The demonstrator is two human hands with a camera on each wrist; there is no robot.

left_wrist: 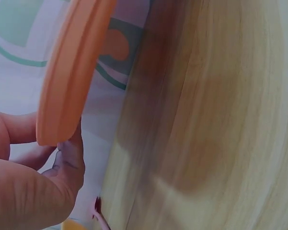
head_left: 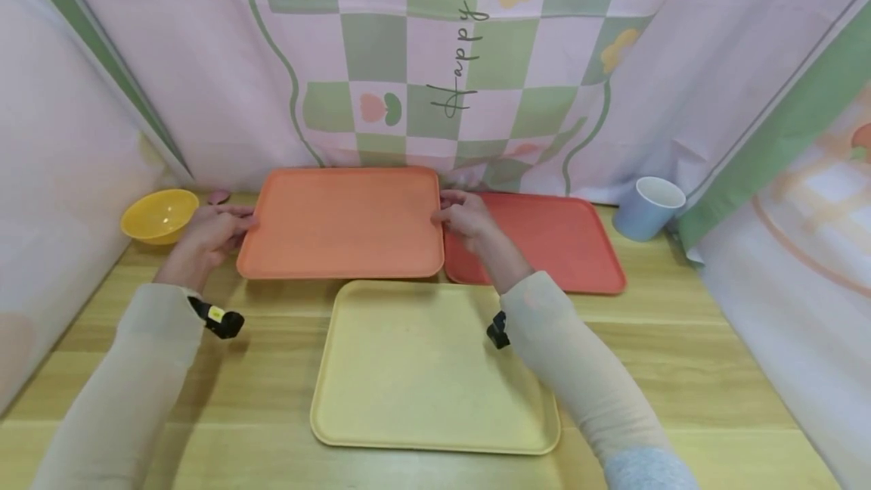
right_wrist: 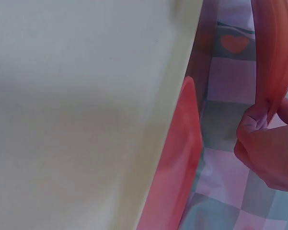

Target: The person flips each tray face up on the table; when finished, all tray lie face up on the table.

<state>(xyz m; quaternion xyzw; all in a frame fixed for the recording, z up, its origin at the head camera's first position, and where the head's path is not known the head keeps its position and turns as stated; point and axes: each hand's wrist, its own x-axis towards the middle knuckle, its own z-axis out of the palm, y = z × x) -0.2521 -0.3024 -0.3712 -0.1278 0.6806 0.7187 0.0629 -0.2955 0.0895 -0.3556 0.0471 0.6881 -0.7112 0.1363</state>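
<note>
Both hands hold an orange tray (head_left: pixel 343 225) by its short sides, raised over the back left of the table. My left hand (head_left: pixel 212 233) pinches its left edge; in the left wrist view the fingers grip the orange rim (left_wrist: pixel 69 86), with table visible beneath. On the opposite edge, my right hand (head_left: pixel 469 216) pinches the rim, thumb and fingers on either side in the right wrist view. Under the right forearm lies a red tray (head_left: pixel 544 240), flat at the back right. A pale yellow tray (head_left: pixel 435 369) lies at the front middle, partly covered by the right sleeve.
A yellow bowl (head_left: pixel 160 218) stands at the back left, beside a small pink spoon-like item (head_left: pixel 218 196). At the back right is a light blue cup (head_left: pixel 649 209). Patterned curtains (head_left: pixel 435 59) hang behind and along both sides of the wooden table (head_left: pixel 680 369).
</note>
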